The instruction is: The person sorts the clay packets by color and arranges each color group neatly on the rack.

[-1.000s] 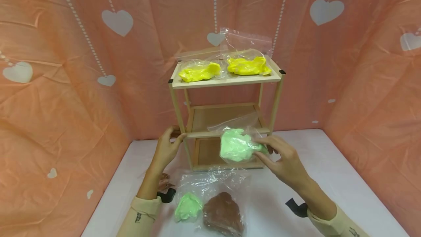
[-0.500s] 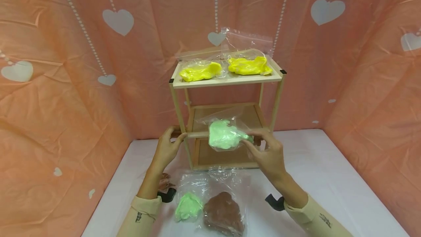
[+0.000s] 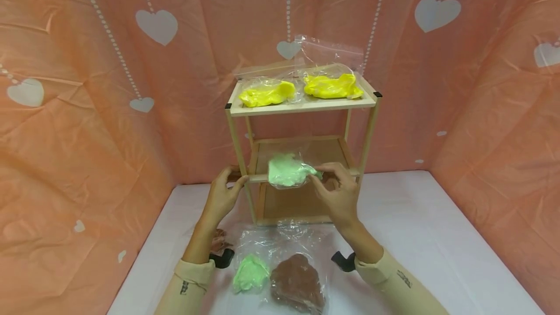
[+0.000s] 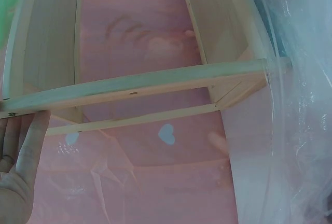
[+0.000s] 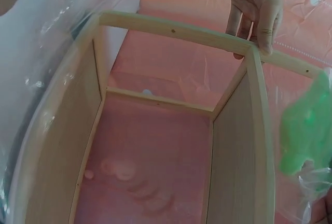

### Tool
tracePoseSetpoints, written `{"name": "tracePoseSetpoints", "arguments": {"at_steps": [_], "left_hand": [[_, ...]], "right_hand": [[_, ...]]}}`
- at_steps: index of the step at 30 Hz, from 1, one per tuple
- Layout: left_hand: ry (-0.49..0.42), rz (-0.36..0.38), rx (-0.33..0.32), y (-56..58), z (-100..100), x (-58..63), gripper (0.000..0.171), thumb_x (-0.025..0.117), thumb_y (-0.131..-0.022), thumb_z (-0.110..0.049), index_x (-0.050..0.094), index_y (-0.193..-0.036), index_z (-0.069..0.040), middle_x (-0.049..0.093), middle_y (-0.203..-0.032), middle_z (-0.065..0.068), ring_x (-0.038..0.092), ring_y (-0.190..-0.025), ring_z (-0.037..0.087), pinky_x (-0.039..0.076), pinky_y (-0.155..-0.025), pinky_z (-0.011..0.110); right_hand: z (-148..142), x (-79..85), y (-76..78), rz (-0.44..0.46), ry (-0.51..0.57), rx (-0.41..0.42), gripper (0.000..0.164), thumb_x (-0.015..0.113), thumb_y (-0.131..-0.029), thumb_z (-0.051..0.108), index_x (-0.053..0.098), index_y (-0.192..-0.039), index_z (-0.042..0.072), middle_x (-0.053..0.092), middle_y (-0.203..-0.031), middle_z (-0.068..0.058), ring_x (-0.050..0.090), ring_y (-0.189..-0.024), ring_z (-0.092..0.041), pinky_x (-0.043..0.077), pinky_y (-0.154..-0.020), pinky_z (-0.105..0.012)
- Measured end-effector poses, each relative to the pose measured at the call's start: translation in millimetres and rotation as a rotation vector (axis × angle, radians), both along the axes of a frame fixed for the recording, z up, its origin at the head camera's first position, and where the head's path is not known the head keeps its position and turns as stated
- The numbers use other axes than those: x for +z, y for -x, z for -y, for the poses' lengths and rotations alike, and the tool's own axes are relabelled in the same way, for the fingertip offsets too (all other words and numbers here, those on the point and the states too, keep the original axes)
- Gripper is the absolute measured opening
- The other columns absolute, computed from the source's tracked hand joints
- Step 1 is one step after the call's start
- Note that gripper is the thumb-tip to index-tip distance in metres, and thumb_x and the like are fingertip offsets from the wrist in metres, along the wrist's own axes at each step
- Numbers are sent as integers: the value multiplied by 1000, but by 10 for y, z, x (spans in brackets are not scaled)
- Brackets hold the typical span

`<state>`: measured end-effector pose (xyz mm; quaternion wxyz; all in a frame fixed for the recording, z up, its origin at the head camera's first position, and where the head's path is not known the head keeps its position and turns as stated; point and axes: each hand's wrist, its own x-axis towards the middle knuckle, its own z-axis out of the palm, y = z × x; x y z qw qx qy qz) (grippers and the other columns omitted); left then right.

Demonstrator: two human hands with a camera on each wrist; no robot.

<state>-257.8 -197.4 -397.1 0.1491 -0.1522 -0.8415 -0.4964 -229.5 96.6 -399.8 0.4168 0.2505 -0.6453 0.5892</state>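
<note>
A small wooden shelf rack [image 3: 306, 108] with three levels stands on the table. My left hand [image 3: 222, 198] grips its left front post at the middle level, thumb in front. In the right wrist view, the fingers of that left hand [image 5: 257, 14] hang at the post joint. My right hand [image 3: 339, 196] pinches one corner of a clear zip bag of light green clay [image 3: 285, 171]. This bag hangs level with the middle shelf [image 3: 337, 152], overlapping its front edge in the head view. In the right wrist view the green clay bag [image 5: 306, 125] is beside the rack's post.
Two bags of yellow clay [image 3: 268, 95] lie on the top shelf. In front of the rack are another green clay bag [image 3: 251, 274] and a brown clay bag [image 3: 297, 281]. More brown clay [image 3: 220, 241] shows beside my left forearm. Pink heart-print cloth [image 3: 197, 86] surrounds the white table [image 3: 407, 218].
My right hand has moved left and slightly up with the green clay bag, from the rack's right side to the middle shelf's front edge. My left hand has stayed on the post.
</note>
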Motion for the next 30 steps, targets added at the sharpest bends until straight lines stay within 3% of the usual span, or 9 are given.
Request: {"name": "tracePoseSetpoints", "arguments": {"at_steps": [4,10,15,22,30], "left_hand": [[-2,-1,6,-8,-3,8,32,71,-106,-22,64,-129,-1,69,-126,19,68,-115,37,64,-96,52],[-1,-16,12,-4,-8,6,30,71,-105,-21,65,-128,-1,69,-124,19,69,-114,37,64,-95,51],[-5,-28,20,-4,-12,3,28,72,-105,-19,66,-125,-1,71,-122,19,71,-111,35,65,-94,49],[-2,-20,25,-4,-14,4,27,72,-105,-18,66,-126,-2,71,-122,18,71,-111,34,65,-94,48],[-7,-25,29,2,-14,-1,27,72,-105,-19,67,-125,-2,71,-120,18,71,-110,34,65,-93,50]], "right_hand": [[106,60,31,10,3,-88,27,86,-78,-20,74,-100,-8,69,-98,-23,60,-79,-21,55,-76,-20],[266,254,-48,61,5,-101,22,81,-83,-20,67,-99,-14,64,-97,-29,58,-81,-34,56,-79,-32],[332,154,117,110,18,-134,20,81,-86,-16,68,-101,-12,64,-97,-26,59,-84,-35,58,-78,-37],[377,21,328,109,27,-145,19,83,-87,-10,70,-100,-6,66,-95,-19,63,-80,-29,55,-71,-16],[465,17,440,81,-8,-155,16,85,-88,-6,71,-95,-3,65,-90,-17,61,-76,-31,51,-67,-22]]}}
